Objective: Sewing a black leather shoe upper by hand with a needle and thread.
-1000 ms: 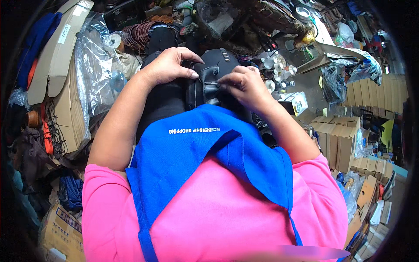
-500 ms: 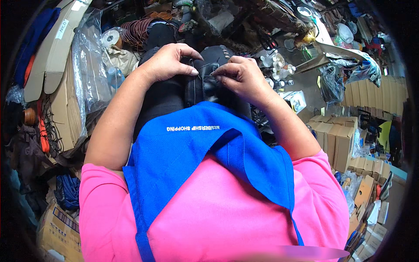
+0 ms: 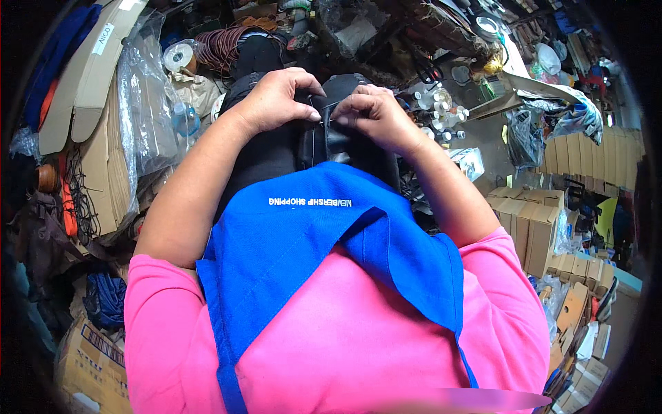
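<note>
A black, leather-looking piece lies across my lap between my hands, with a thin pale thread running down it. My left hand grips its left side, thumb in front and forefinger curled over the far edge. From the other side my right hand comes in with thumb and fingers pinched at its upper part. Whatever those fingertips hold is too small to make out. Under both hands are my black-clad legs, and a blue apron covers my lap.
At the left stand flat cardboard sheets and clear plastic wrap. Beyond my knees lie a white spool and a coil of brown cord. Several small bottles and stacked cardboard boxes are on the right.
My right hand has shifted slightly, its fingers pinched closer over the black piece. The piece's raised flap now looks narrower and more upright. My left hand stays almost in place.
</note>
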`<state>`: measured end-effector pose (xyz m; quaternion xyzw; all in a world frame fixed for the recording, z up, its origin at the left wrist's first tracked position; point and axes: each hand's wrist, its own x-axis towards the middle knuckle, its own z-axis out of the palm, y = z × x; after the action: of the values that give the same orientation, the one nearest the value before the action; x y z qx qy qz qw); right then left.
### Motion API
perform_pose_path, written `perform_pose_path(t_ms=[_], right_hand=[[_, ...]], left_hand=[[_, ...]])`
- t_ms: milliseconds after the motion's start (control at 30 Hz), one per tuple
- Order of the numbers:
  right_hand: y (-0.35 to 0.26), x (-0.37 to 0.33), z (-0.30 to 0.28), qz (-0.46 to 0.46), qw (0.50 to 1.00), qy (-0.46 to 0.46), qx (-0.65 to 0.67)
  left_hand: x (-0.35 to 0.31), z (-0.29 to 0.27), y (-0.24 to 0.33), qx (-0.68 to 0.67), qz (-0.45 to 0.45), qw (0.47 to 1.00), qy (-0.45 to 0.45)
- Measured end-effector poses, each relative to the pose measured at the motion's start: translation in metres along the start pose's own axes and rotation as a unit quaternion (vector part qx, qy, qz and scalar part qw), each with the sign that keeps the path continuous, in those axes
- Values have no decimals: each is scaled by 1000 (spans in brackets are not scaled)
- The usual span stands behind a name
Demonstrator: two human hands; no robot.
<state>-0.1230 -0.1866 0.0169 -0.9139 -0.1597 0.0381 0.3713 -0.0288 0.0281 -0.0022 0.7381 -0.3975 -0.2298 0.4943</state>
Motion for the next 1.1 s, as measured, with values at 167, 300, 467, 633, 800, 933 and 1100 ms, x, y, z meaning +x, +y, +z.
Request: perform_pose_path(t_ms=[167,300,467,633,800,933,1100], right_hand=[[-17,-10,8,-40,994,53,-86],[-20,-25,4,-99,982,86,-136],[-20,-33,9,-76,989,89,-94],[-13,-20,0,-39,998,33,-23],[-9,-14,-3,-8,1000,7,-26],[-8,-15,-3,-10,1000,5,-23],[-4,-15,-2,-3,1000,7,-13]], left_hand=[[-11,-5,12,37,30,995,87],[-41,-40,14,148,15,972,180],[-76,-43,34,174,-91,958,208],[-78,-1,40,277,55,942,183],[-70,12,29,248,50,946,202],[-67,14,27,260,48,947,182],[-64,15,30,290,54,940,174]])
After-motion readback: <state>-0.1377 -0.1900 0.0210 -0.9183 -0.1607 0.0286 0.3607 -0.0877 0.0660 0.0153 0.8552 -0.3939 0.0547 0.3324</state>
